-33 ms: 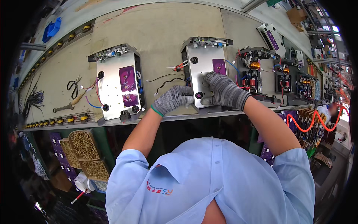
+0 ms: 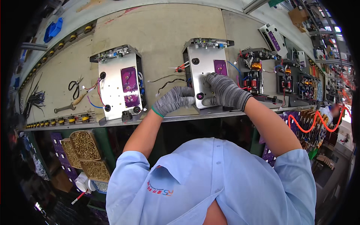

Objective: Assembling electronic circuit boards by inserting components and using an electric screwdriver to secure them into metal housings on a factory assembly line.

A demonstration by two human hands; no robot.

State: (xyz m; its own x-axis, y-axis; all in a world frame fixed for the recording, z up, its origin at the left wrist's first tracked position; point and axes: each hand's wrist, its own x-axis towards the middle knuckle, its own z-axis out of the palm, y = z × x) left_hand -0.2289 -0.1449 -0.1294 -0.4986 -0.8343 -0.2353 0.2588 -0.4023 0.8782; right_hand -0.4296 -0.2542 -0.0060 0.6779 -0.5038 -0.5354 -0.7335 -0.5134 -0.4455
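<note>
A silver metal unit [image 2: 204, 60] with a small purple circuit board and black grommets lies on the beige bench [image 2: 161, 41] in front of me. My left hand [image 2: 174, 100], in a grey knit glove, grips its lower left edge, beside loose black and white wires. My right hand [image 2: 225, 92], also gloved, lies over the plate's lower right part, fingers pressing the metal and thumb near a black grommet. What is under the fingers is hidden.
A second silver unit [image 2: 120, 86] with coloured wires sits to the left. Scissors [image 2: 76, 85] and a wooden-handled screwdriver [image 2: 69, 105] lie farther left. More wired units [image 2: 262, 75] line the right. Boxes of brass screws [image 2: 85, 144] and an orange coiled hose [image 2: 311, 123] sit below the bench.
</note>
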